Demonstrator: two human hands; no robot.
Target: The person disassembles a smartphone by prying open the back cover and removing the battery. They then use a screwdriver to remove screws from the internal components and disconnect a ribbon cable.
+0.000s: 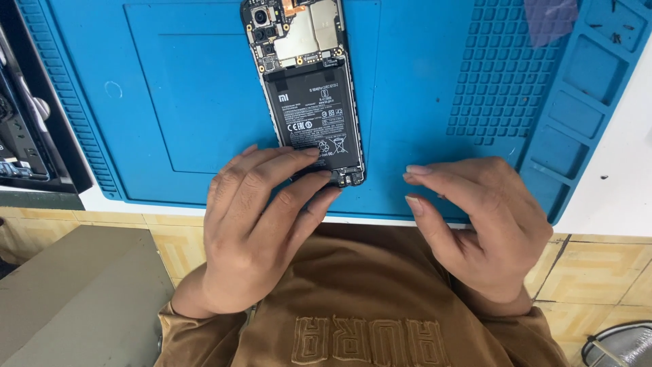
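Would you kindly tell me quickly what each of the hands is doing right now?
Left hand: open, fingertips resting on the bottom end of the opened black smartphone.
Right hand: open, holding nothing, beside the phone.

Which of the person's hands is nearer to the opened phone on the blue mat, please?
Left. The left hand rests its fingertips on the opened phone at its lower end; the right hand hovers apart, beside it over the blue mat.

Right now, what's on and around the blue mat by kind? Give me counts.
Opened phone, back cover off, battery showing: 1
Blue work mat: 1
Hands: 2, left hand touching the phone's lower end, right hand over the mat, holding nothing
Dark tray at the mat's left edge: 1
Total: 5
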